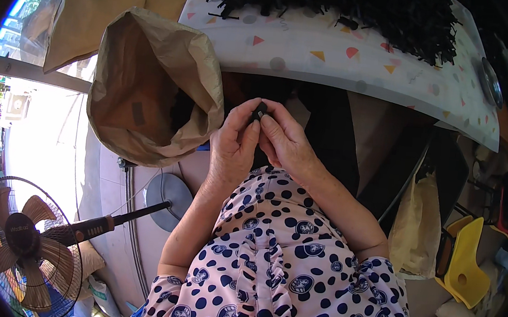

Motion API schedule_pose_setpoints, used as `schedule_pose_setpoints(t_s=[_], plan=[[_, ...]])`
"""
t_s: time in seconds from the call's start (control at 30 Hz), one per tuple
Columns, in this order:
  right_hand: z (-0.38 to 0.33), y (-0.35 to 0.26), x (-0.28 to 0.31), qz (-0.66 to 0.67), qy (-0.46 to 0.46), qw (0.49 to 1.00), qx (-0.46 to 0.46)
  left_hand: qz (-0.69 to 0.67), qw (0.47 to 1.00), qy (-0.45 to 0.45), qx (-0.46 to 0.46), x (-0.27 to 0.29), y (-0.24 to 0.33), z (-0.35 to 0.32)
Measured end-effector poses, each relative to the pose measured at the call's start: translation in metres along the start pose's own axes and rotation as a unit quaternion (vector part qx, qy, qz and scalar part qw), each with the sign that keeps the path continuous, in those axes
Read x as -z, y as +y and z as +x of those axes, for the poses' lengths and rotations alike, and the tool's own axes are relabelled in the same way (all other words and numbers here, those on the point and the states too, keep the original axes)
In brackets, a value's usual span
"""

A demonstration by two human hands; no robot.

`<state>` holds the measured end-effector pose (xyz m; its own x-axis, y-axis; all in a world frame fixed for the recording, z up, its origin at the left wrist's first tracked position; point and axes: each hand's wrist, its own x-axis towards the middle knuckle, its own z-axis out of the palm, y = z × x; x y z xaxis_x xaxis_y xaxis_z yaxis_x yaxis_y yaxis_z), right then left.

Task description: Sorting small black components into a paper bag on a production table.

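In front of my body, both hands meet around a small black part (259,111), probably rubber or plastic, with a lighter spot at its lower end. My left hand (234,141) pinches it from the left with thumb and fingers. From the other side, my right hand (289,140) grips it, thumb pressed near the light spot. The fingers cover most of the part, so its exact kind cannot be made out. Beyond my hands, a large heap of small black parts (341,11) lies on a table with a patterned cover (295,49).
Close to my left hand stands an open brown paper bag (203,86) with dark contents partly visible. A standing fan (23,237) is at the lower left. To the right are a yellow chair (467,258) and a tan sack (417,226). A round dish (492,82) sits at the table's right edge.
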<state>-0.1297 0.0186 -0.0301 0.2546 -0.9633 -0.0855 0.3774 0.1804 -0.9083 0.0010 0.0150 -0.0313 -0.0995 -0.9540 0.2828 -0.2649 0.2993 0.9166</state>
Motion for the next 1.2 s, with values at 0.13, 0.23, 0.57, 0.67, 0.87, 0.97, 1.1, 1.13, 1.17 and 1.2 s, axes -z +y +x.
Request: schedule_pose_setpoints(t_s=[0.13, 0.23, 0.57, 0.67, 0.87, 0.97, 1.1, 1.13, 1.17, 1.2], plan=[[0.000, 0.000, 0.001, 0.019, 0.001, 1.000, -0.022, 0.054, 0.999, 0.009, 0.002, -0.002, 0.012, 0.000], [0.001, 0.003, 0.003, 0.051, -0.020, 0.998, -0.023, 0.051, 0.999, -0.007, 0.017, -0.001, 0.015, -0.002], [0.031, -0.012, 0.020, -0.010, -0.083, 0.996, -0.024, 0.092, 0.996, 0.001, -0.014, 0.007, 0.006, 0.014], [0.052, -0.025, 0.056, -0.296, -0.179, 0.935, 0.081, 0.027, 0.998, -0.013, 0.058, 0.010, 0.010, 0.013], [0.112, -0.082, 0.179, -0.690, 0.222, 0.676, 0.134, -0.163, 0.973, 0.016, 0.162, 0.037, 0.010, 0.030], [0.125, -0.094, 0.194, -0.730, 0.230, 0.641, 0.066, -0.172, 0.968, 0.048, 0.177, 0.051, -0.001, 0.030], [0.142, -0.088, 0.205, -0.755, 0.217, 0.617, 0.059, -0.047, 0.979, 0.100, 0.173, 0.082, -0.029, 0.036], [0.143, -0.085, 0.209, -0.759, 0.222, 0.609, 0.055, -0.022, 0.976, 0.116, 0.181, 0.095, -0.038, 0.037], [0.146, -0.083, 0.203, -0.754, 0.224, 0.614, 0.062, 0.024, 0.972, 0.136, 0.188, 0.109, -0.044, 0.037], [0.147, -0.081, 0.202, -0.749, 0.228, 0.618, 0.068, 0.068, 0.966, 0.153, 0.195, 0.121, -0.053, 0.038]])
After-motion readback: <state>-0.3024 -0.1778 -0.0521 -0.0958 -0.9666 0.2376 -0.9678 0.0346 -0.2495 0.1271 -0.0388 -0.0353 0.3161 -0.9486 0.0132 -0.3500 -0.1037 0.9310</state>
